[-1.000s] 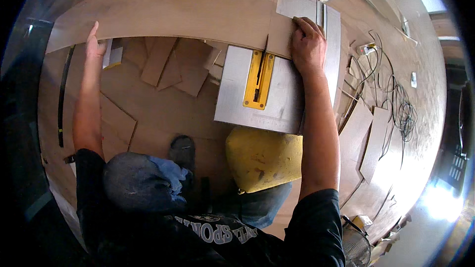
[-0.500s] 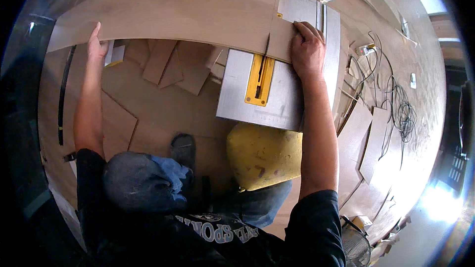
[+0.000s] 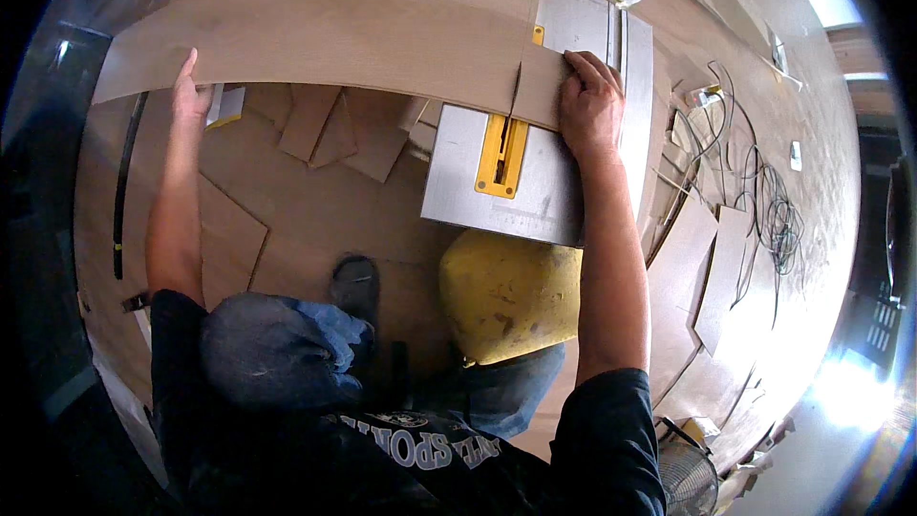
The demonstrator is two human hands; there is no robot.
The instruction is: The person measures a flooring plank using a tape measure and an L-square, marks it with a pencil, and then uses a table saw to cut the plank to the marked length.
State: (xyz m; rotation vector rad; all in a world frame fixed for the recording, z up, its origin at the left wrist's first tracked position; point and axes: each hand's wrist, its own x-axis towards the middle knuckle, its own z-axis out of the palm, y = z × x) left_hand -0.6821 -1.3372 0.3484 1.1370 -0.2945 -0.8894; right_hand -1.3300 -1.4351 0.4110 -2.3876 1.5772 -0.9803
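Note:
A long light-brown wooden plank (image 3: 315, 29) lies across the silver top of a table saw (image 3: 458, 167), its left part reaching out past the table. My left hand (image 3: 190, 96) grips the near edge toward the left end, thumb on top and fingers hidden beneath. At the plank's right end, a dark cut line separates a small board piece (image 3: 541, 86). My right hand (image 3: 592, 100) is closed over the right edge of that piece, fingers bent. The saw's yellow slotted insert (image 3: 501, 158) shows in front of the cut; the blade is hardly visible.
Below the saw stands a yellow container (image 3: 511, 296) near my legs. Board offcuts (image 3: 377, 134) lie on the floor under the plank. Tangled black cable (image 3: 778, 229) and long board strips (image 3: 721, 277) lie to the right. A fan (image 3: 688, 478) stands at lower right.
The cut line has lengthened away from me, up to the step in the plank's right end. The plank and my right hand have shifted slightly; more of the insert's far end shows.

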